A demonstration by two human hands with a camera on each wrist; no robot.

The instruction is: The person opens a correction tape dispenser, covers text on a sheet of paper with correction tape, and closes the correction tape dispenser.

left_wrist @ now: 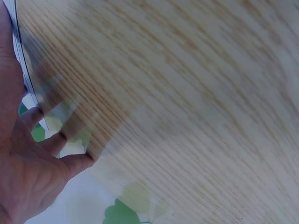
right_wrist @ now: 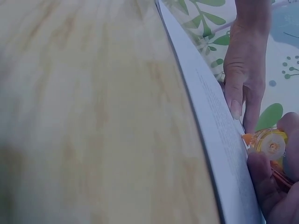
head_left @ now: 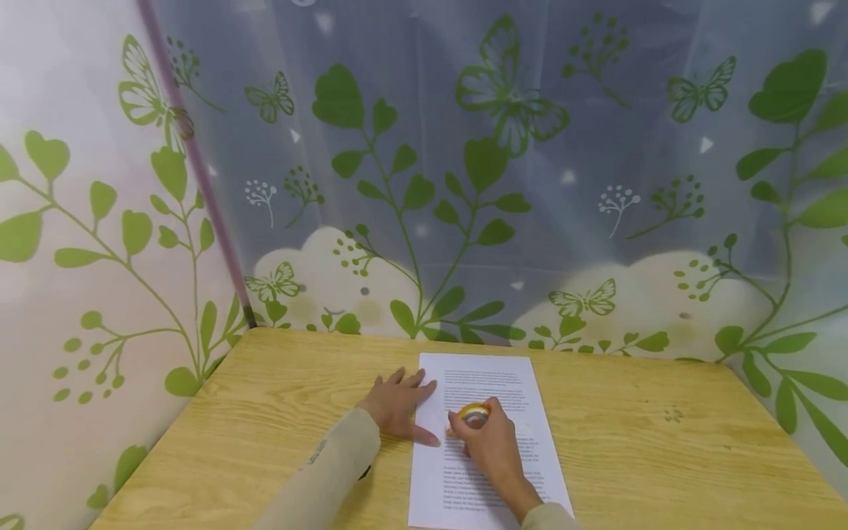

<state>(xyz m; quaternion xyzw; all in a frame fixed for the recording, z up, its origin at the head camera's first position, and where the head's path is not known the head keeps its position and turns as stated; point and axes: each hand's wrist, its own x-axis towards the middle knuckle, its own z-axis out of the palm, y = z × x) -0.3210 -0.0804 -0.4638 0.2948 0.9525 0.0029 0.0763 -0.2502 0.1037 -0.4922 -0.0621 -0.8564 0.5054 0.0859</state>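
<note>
A stack of white printed sheets lies on the wooden table, its thickness showing along the edge in the right wrist view. My left hand rests at the stack's left edge with fingers spread, thumb and some fingertips on the paper. Over the middle of the page, my right hand grips a correction tape between thumb and fingers. It has a clear round body with yellow and orange parts, and its orange tip points down at the text near the left margin. Whether the tip touches the paper cannot be told.
The light wooden table extends to both sides of the stack. Behind it and at the left hangs a curtain printed with green leaves, butterflies and clouds. A small dark mark shows on the table at the right.
</note>
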